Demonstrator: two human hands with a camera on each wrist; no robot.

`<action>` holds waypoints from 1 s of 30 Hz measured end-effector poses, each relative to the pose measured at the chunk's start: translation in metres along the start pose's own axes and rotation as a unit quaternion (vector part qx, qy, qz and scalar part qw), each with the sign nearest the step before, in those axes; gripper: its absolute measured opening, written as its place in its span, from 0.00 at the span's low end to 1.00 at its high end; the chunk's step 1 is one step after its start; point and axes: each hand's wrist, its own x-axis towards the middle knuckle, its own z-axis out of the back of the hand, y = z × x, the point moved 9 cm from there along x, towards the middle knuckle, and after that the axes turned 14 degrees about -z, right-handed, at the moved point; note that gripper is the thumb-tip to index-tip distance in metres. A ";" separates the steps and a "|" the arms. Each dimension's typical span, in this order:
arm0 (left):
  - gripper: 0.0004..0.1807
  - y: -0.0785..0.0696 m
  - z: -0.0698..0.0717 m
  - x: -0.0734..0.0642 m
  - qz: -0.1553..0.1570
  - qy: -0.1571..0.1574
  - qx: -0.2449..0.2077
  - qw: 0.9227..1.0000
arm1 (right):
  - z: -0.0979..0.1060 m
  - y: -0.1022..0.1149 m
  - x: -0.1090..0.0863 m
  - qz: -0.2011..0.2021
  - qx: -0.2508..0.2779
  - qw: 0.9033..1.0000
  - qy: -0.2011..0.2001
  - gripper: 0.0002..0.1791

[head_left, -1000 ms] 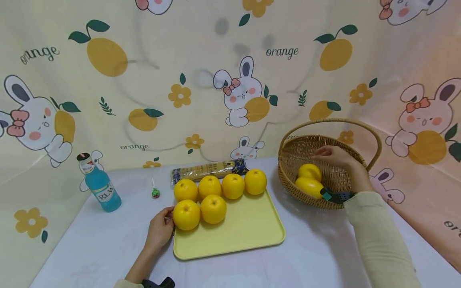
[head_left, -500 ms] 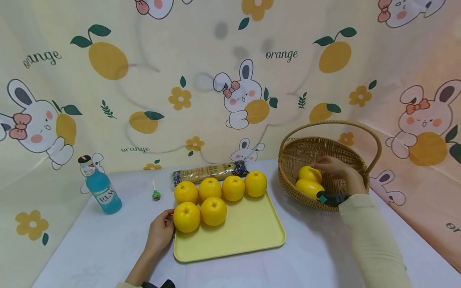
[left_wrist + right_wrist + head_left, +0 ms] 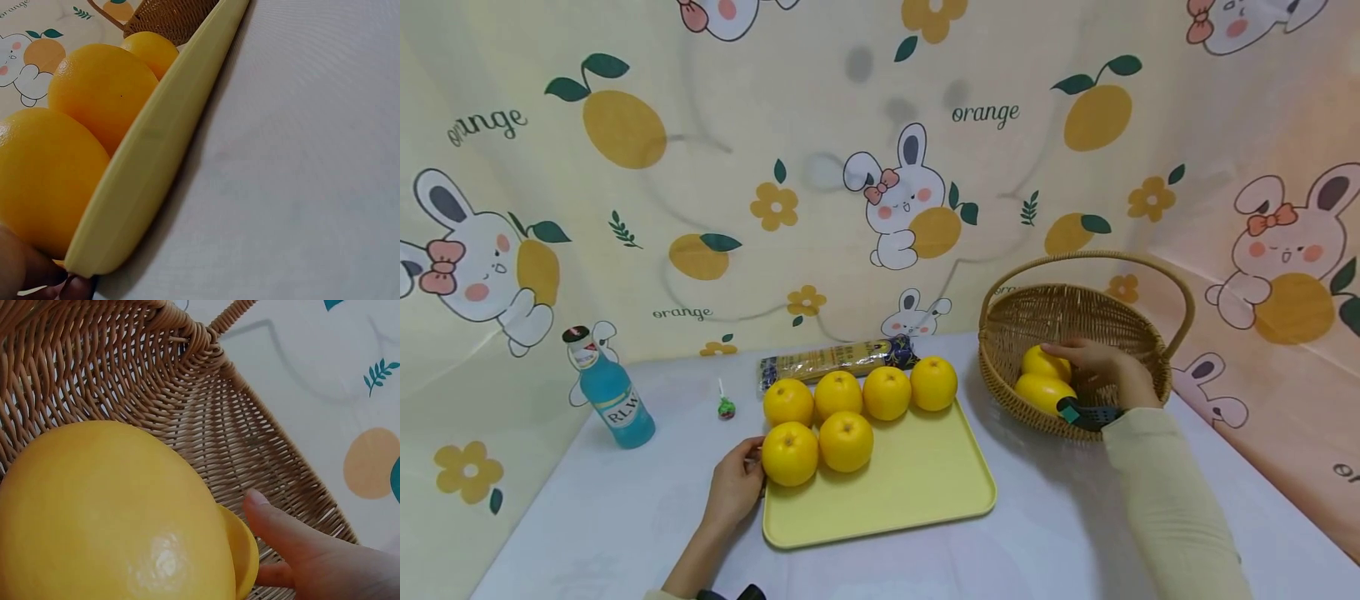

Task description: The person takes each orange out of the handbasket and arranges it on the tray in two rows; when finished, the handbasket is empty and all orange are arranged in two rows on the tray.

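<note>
In the head view, my left hand [image 3: 733, 485] holds the left edge of a yellow tray [image 3: 917, 479], beside the front-left orange [image 3: 790, 454]. Its fingertips [image 3: 39, 265] show at the tray's corner in the left wrist view. Several yellow oranges sit on the tray, a back row and two in front. My right hand [image 3: 1105, 364] is inside a wicker basket [image 3: 1011, 315], its fingers on the rear of two oranges [image 3: 1043, 362]. The nearer orange [image 3: 112, 512] fills much of the right wrist view and hides most of the rear one; my thumb [image 3: 275, 522] shows past them.
A packet of noodles or similar sticks [image 3: 838, 358] lies behind the tray. To the left are a green-wrapped lollipop [image 3: 726, 408] and a blue bottle [image 3: 613, 400]. The basket's handle [image 3: 1090, 255] arches over its opening. A printed cloth [image 3: 760, 108] hangs behind the white table.
My right hand has lowered inside the basket, from above the fruit onto the rear orange. The left hand has stayed at the tray's edge.
</note>
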 end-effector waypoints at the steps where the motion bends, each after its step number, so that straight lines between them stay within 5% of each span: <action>1: 0.18 0.000 0.000 0.000 0.000 0.000 0.001 1.000 | -0.002 0.000 0.000 -0.001 0.001 1.000 0.005 0.45; 14: 0.18 0.001 0.000 0.000 -0.003 0.000 0.000 1.000 | -0.011 0.000 0.005 0.006 0.029 0.999 0.043 0.30; 21: 0.18 0.001 -0.001 -0.001 -0.004 0.001 0.000 1.000 | 0.004 0.004 0.006 0.048 -0.016 0.998 -0.035 0.34; 27: 0.18 0.002 0.000 0.000 -0.005 0.001 0.002 1.000 | 0.022 0.015 -0.002 0.082 -0.049 0.985 -0.143 0.44; 30: 0.18 0.002 0.000 0.001 -0.007 0.000 0.001 1.000 | 0.026 0.022 -0.008 0.106 -0.043 0.980 -0.165 0.47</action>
